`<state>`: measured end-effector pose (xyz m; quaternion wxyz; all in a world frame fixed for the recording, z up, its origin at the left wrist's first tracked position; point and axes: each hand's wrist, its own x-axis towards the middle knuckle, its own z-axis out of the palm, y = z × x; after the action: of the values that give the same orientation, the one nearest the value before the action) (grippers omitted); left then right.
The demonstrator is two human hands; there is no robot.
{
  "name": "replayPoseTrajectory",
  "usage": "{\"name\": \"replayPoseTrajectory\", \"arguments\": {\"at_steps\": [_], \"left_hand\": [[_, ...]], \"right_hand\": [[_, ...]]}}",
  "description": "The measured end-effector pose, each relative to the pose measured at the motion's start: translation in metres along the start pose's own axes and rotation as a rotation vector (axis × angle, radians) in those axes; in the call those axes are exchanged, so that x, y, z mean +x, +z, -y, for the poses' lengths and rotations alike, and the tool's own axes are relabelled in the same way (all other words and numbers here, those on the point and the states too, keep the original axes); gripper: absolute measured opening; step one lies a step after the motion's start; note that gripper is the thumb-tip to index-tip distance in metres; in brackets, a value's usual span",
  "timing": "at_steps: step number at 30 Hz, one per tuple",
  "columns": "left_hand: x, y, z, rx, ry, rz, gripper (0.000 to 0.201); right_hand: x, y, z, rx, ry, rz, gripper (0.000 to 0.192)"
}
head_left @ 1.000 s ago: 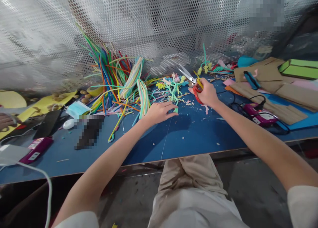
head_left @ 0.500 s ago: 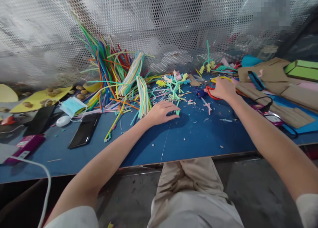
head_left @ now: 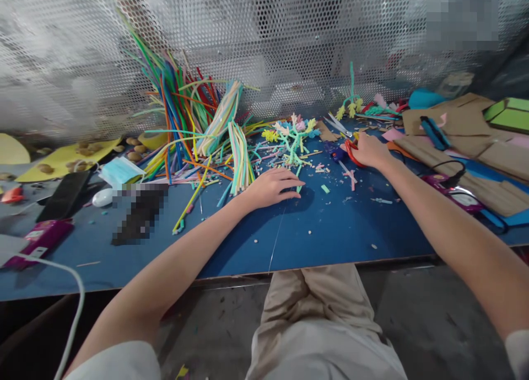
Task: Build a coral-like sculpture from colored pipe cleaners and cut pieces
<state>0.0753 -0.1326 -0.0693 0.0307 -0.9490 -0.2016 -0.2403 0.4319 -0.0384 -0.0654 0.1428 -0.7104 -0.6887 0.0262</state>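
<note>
Right hand rests on the red-handled scissors, which lie on the blue surface just right of the pipe-cleaner figure. The fingers cover the red loops, while the steel blades stick out from under the hand toward the figure and the mesh wall. The grip looks curled over the handles; whether it is fully clamped or just resting on them cannot be told.

Left hand lies palm down just in front of the figure, fingers loosely spread and flat, holding nothing. A thin wire runs from below that hand to the near edge of the surface.

Handling, as a judgement: the scissors are rigid and light, with sharp metal at the tips. The smooth plastic loops are the place to take hold, never the blades. The figure is soft, fuzzy and very light, and it bends and stays bent. It would crush or deform under a hard pinch, so it is best held by a thicker twisted stem, gently.

A pile of loose pipe cleaners stands left of the figure, leaning on the mesh wall. Cut scraps are scattered in front of the figure. A glue gun lies well right of it, past the scissors. A face mask is far left of it.
</note>
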Motion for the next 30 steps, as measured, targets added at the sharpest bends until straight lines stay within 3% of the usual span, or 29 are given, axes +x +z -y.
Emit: {"name": "replayPoseTrajectory", "arguments": {"at_steps": [11,18,20,25,27,30], "left_hand": [[0.000,0.003,-0.002,0.011,-0.029,-0.018,0.045],[0.002,-0.002,-0.005,-0.014,-0.009,-0.019,0.031],[0.002,-0.003,-0.006,-0.020,-0.002,-0.008,0.029],[0.001,-0.005,-0.009,-0.019,-0.017,-0.016,0.026],[0.001,-0.006,-0.011,-0.024,-0.011,0.006,0.026],[0.002,-0.007,-0.013,-0.049,0.007,0.041,0.030]], "right_hand": [[0.004,-0.004,-0.004,0.037,-0.027,0.043,0.070],[0.003,-0.002,-0.002,0.022,-0.027,0.036,0.068],[0.001,-0.004,-0.001,0.011,-0.026,-0.012,0.065],[-0.006,-0.031,-0.002,0.019,-0.110,-0.334,0.051],[-0.011,-0.044,-0.002,0.118,-0.253,-0.285,0.043],[-0.019,-0.054,0.003,0.137,-0.450,-0.042,0.046]]}}
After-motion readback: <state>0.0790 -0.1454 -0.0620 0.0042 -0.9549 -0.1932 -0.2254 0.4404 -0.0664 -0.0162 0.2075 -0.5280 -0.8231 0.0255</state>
